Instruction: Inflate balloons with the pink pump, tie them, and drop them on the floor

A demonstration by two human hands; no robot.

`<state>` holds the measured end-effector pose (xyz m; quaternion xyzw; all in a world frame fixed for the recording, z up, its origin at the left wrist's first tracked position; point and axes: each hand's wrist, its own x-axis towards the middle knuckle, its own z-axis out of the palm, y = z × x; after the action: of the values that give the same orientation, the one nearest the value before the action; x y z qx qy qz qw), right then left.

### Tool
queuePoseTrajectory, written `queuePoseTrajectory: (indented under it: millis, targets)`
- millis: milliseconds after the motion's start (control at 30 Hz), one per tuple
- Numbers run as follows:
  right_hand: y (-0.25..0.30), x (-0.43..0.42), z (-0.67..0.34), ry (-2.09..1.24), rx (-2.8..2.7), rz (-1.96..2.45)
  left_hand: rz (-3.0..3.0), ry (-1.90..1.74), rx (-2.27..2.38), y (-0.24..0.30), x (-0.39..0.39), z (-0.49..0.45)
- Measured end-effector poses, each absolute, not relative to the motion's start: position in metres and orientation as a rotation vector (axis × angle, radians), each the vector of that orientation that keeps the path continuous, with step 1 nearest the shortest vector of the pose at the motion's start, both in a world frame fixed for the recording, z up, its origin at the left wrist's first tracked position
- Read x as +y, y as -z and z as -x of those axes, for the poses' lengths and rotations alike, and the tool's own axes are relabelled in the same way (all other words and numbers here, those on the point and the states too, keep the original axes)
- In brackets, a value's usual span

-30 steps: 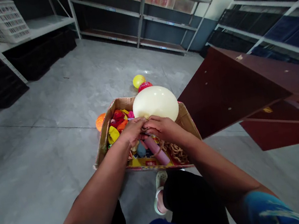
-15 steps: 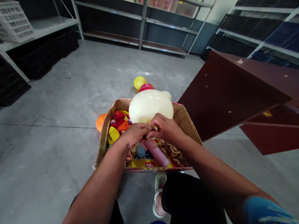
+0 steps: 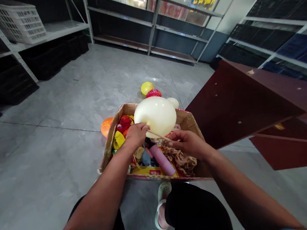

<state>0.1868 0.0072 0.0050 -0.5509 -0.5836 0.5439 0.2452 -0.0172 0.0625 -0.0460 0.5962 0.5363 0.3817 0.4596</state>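
Observation:
My left hand [image 3: 137, 135] is closed, pinching the neck of an inflated cream-white balloon [image 3: 156, 115] above an open cardboard box [image 3: 193, 124]. From those fingers a tan rubber band [image 3: 158, 134] stretches to my right hand [image 3: 186, 143], whose fingertips grip its other end. Below my hands, inside the box, lies a pink cylinder [image 3: 162, 160] with a dark end, perhaps a hand pump. Beside it sits a heap of tan rubber bands [image 3: 183, 158]. Uninflated balloons in red, orange and yellow [image 3: 119, 139] fill the left side.
Yellow [image 3: 147, 88], red [image 3: 153, 93] and orange [image 3: 106, 127] balloons rest on the floor around the box. Dark red panels [image 3: 235, 106] stand close on the right. Metal shelving [image 3: 154, 22] runs along the back; a white basket [image 3: 23, 23] sits on the left rack.
My hands were together at the balloon's neck. Now the right has moved right and down, drawing the rubber band out, while the left keeps its pinch. The view has shifted slightly.

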Motion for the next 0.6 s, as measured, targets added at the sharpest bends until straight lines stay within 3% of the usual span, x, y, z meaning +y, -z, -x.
queuePoseTrajectory:
  millis: [167, 300, 500, 600]
  targets:
    - [-0.047, 0.022, -0.187, -1.651, -1.604, 1.466, -1.526, -0.937, 1.355, 0.043, 0.062, 0.016]
    - [-0.068, 0.046, -0.14, -1.562, -1.449, 1.121, -1.343, -0.876, 1.187, 0.043, 0.055, 0.004]
    - [-0.063, 0.042, -0.109, -1.348, -1.687, 0.931, -0.684, -0.829, 0.746, 0.045, 0.053, -0.007]
    - [-0.045, 0.015, -0.134, -1.468, -1.614, 0.985, -0.54, -0.765, 0.621, 0.045, 0.056, -0.003]
